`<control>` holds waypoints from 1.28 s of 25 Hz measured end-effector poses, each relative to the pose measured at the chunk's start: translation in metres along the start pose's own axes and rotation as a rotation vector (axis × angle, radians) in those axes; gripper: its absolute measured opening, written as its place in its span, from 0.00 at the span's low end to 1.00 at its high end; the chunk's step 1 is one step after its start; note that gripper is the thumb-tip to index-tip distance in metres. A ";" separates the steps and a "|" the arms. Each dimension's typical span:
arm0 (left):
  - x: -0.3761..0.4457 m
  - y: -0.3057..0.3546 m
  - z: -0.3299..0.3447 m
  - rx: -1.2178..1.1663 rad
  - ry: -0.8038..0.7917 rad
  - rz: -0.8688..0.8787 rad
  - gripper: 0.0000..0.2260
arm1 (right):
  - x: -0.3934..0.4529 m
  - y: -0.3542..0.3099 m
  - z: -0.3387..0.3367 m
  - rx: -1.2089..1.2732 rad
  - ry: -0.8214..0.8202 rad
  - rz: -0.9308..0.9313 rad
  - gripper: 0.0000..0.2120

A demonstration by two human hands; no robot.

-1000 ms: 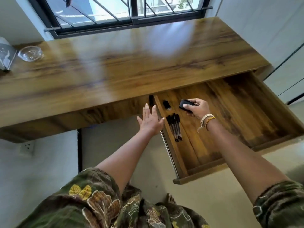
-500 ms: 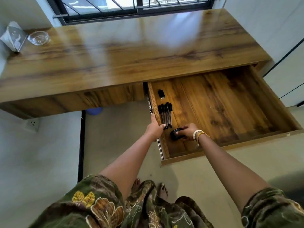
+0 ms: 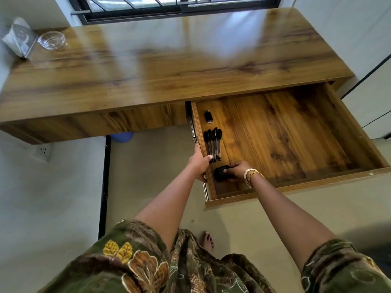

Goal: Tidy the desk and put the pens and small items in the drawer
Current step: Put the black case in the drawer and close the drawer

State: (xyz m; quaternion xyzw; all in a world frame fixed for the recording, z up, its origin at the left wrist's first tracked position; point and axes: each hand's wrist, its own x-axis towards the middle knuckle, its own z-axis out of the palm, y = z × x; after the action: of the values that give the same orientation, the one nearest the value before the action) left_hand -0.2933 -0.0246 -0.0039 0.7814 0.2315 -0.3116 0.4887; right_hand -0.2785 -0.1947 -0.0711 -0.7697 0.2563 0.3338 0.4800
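Observation:
The wooden drawer (image 3: 296, 188) under the desk top (image 3: 169, 66) stands pulled wide out. Along its left side lie several black pens (image 3: 213, 144) in a row, with a small black item (image 3: 208, 116) behind them. My left hand (image 3: 200, 163) grips the drawer's left side wall. My right hand (image 3: 238, 169) rests inside the front left corner, fingers closed on a rounded black object (image 3: 220, 174) that sits on the drawer floor.
A glass bowl (image 3: 51, 40) and a clear tilted stand (image 3: 20, 39) are at the desk's back left corner. A window runs behind the desk. A wall socket (image 3: 43, 150) and a blue object (image 3: 121, 136) are below the desk.
My right hand carried the black object from the back of the drawer to its front left corner. My left hand closed on the drawer's side wall.

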 end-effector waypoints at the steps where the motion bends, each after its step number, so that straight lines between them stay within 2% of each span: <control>1: -0.001 0.000 0.001 0.004 0.003 -0.002 0.34 | 0.001 0.002 0.000 -0.012 0.008 0.003 0.08; 5: 0.000 0.001 0.001 -0.007 0.012 -0.005 0.34 | 0.004 0.006 0.000 -0.035 0.020 0.008 0.06; 8: 0.002 0.001 0.000 0.017 -0.003 -0.006 0.33 | 0.009 0.013 -0.003 -0.082 0.042 0.021 0.11; 12: 0.007 -0.002 -0.001 -0.025 -0.029 -0.019 0.33 | 0.007 0.022 -0.020 -0.367 0.190 -0.043 0.13; 14: 0.005 0.001 0.001 -0.047 -0.031 -0.022 0.33 | -0.005 0.024 -0.027 -0.449 0.208 -0.069 0.13; 20: -0.009 0.000 0.023 0.057 0.161 -0.009 0.31 | -0.035 0.032 -0.021 -0.713 0.155 -0.210 0.13; 24: -0.028 -0.008 0.050 0.028 0.300 -0.053 0.31 | -0.057 0.033 -0.021 -0.885 0.134 -0.358 0.16; 26: -0.049 -0.017 0.077 0.012 0.363 -0.081 0.31 | -0.072 0.043 -0.031 -1.011 0.122 -0.447 0.21; 29: -0.081 -0.040 0.121 0.277 0.568 -0.021 0.28 | -0.098 0.068 -0.053 -1.162 0.177 -0.646 0.26; 31: -0.095 -0.053 0.140 0.464 0.655 0.052 0.21 | -0.108 0.083 -0.069 -1.201 0.216 -0.798 0.22; 32: -0.098 -0.059 0.146 0.476 0.669 0.083 0.18 | -0.110 0.091 -0.075 -1.214 0.211 -0.839 0.20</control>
State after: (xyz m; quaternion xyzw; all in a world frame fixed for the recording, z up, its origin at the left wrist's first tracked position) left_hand -0.4395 -0.1386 -0.0185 0.9395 0.2672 -0.0650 0.2043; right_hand -0.3949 -0.2922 -0.0151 -0.9606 -0.2438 0.1298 0.0306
